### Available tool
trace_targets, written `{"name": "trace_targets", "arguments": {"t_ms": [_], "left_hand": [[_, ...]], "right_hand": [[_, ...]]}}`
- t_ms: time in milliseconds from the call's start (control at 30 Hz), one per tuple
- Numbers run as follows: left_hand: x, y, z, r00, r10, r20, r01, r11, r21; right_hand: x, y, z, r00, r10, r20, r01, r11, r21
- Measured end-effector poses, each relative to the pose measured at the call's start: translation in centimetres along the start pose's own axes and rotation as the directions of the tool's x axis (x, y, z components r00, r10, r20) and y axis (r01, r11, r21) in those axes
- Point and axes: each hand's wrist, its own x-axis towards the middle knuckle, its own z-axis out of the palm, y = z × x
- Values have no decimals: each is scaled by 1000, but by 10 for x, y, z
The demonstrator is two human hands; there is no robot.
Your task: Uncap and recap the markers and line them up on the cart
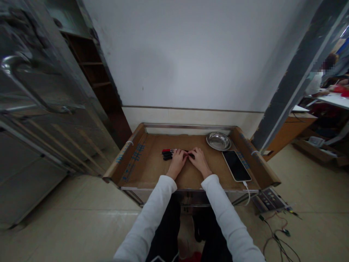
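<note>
Several red and black pens (167,155) lie side by side on the cardboard-lined cart top (152,171). My left hand (178,158) rests over their right ends, fingers bent together. Close beside it, my right hand (197,158) has its fingers closed around a small dark piece, too small to name. The fingertips of both hands nearly meet. A round metal dish (218,141) sits at the back right of the cart, and a phone (236,166) with a white cable lies to the right of my right hand.
Raised cardboard sides (263,165) and a metal back rail (188,126) edge the cart. A wall stands behind it, a metal door (40,94) at left. Cables and a box (268,201) lie on the floor at right; a person sits farther off.
</note>
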Motion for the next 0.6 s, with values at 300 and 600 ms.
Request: {"name": "trace_targets", "arguments": {"t_ms": [300, 600], "left_hand": [[-1, 5, -5, 999, -27, 20, 26, 999, 28], [-2, 7, -6, 1000, -12, 9, 11, 999, 49]], "right_hand": [[-2, 5, 4, 999, 45, -19, -44, 998, 53], [-2, 3, 3, 997, 82, -15, -80, 993, 87]]}}
